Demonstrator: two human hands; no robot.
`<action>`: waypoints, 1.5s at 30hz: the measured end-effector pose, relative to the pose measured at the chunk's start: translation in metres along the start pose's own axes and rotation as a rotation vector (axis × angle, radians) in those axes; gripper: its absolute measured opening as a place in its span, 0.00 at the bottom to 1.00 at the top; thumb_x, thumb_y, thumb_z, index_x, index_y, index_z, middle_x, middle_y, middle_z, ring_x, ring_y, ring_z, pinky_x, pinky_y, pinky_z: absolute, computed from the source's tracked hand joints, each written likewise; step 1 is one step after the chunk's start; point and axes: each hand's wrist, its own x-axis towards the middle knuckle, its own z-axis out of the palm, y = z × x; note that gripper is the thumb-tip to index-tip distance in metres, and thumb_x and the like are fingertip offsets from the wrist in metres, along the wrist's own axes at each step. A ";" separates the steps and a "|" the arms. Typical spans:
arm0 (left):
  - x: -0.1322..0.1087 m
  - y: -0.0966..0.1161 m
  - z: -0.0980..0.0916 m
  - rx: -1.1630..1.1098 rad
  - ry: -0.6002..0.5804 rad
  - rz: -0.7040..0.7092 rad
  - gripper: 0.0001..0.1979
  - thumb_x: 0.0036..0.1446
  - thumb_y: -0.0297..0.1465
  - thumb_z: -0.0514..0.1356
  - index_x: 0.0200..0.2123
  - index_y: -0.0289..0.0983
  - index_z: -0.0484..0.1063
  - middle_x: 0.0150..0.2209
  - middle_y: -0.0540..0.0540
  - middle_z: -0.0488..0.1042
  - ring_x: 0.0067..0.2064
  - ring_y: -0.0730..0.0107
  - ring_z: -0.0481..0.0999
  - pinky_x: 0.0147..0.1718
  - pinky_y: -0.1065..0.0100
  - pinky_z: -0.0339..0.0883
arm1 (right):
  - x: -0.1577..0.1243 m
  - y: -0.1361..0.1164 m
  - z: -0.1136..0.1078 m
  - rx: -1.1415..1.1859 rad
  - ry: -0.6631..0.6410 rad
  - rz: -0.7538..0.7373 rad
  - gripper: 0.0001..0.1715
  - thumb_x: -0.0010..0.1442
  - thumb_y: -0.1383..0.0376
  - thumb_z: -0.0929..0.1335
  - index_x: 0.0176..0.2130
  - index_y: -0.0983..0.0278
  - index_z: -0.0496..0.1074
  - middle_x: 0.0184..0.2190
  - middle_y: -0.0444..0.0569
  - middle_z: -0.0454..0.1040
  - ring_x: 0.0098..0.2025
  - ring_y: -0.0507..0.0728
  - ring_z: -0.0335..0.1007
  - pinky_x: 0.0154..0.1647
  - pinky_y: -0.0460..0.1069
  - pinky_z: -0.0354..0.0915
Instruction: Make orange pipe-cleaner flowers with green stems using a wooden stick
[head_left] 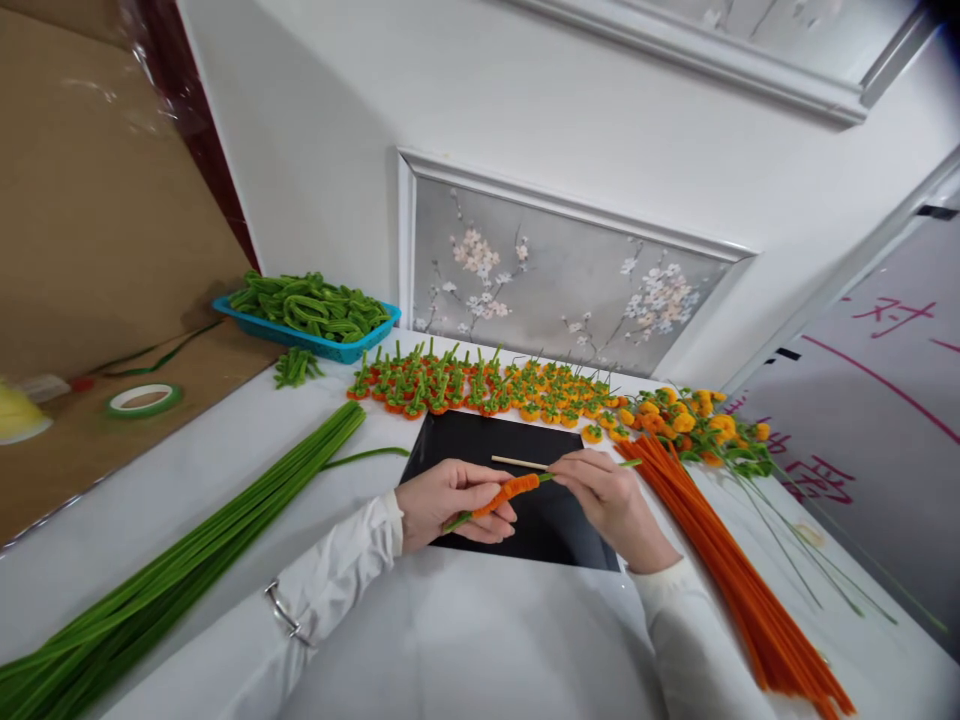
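My left hand is closed around an orange coil of pipe cleaner, its thumb on top. A green pipe cleaner runs through the coil and sticks out at both ends. My right hand pinches the green piece just right of the coil, and its tip shows beyond the fingers. A thin pale stick lies by the right fingers; whether they hold it too, I cannot tell. Both hands are above a black mat on the white table.
A bundle of green pipe cleaners lies left, an orange bundle right. Behind stand rows of small orange-and-green pieces. A blue tray holds green curls. Yellow-orange flowers are at right, green tape at left.
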 end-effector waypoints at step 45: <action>-0.003 0.000 -0.004 0.050 -0.175 -0.024 0.31 0.49 0.27 0.66 0.57 0.41 0.62 0.34 0.42 0.78 0.30 0.70 0.78 0.29 0.72 0.69 | 0.005 -0.005 -0.012 -0.065 -0.107 -0.021 0.11 0.63 0.67 0.63 0.45 0.60 0.70 0.37 0.49 0.74 0.39 0.56 0.70 0.41 0.52 0.65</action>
